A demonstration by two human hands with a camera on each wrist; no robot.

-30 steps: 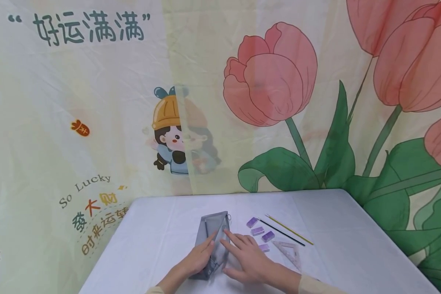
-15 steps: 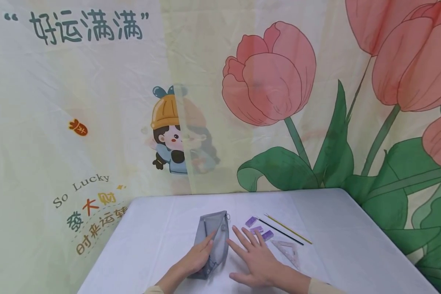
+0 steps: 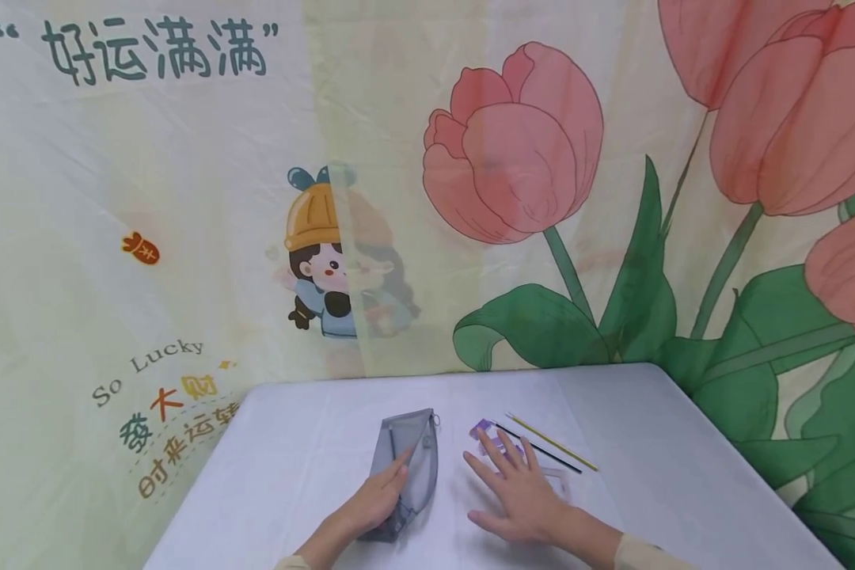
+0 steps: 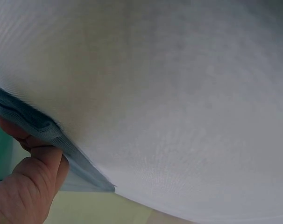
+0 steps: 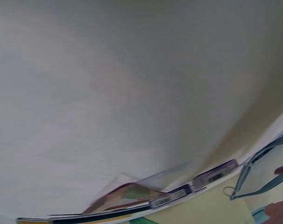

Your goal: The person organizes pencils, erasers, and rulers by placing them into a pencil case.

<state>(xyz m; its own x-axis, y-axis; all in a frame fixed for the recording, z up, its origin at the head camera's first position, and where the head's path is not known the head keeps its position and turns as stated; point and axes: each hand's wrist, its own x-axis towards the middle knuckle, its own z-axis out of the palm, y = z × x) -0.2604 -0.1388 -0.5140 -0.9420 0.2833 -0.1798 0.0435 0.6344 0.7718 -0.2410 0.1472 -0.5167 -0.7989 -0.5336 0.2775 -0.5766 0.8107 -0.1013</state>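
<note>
A grey mesh pencil pouch (image 3: 401, 434) with a zip and a small ring at its far end lies on the table, its opening gaping. My left hand (image 3: 376, 500) holds it by the left side; in the left wrist view the thumb and a finger of that hand (image 4: 31, 182) grip the pouch's edge (image 4: 31, 119). To the right, my right hand (image 3: 523, 492) is spread over the purple erasers (image 3: 479, 427) and a clear triangular set square (image 3: 560, 480), partly hiding them. The right wrist view shows an eraser (image 5: 216, 173) beside the set square (image 5: 127, 196); contact with the hand cannot be told.
Two slim pencils, one black (image 3: 557, 459) and one yellow (image 3: 563, 448), lie side by side behind the right hand. The white-covered table (image 3: 292, 443) ends at a printed curtain (image 3: 399, 317) with tulips.
My right hand has left the pouch's side and moved right, with fingers spread, to above the erasers and set square. My left hand has stayed on the pouch. The head view has shifted slightly.
</note>
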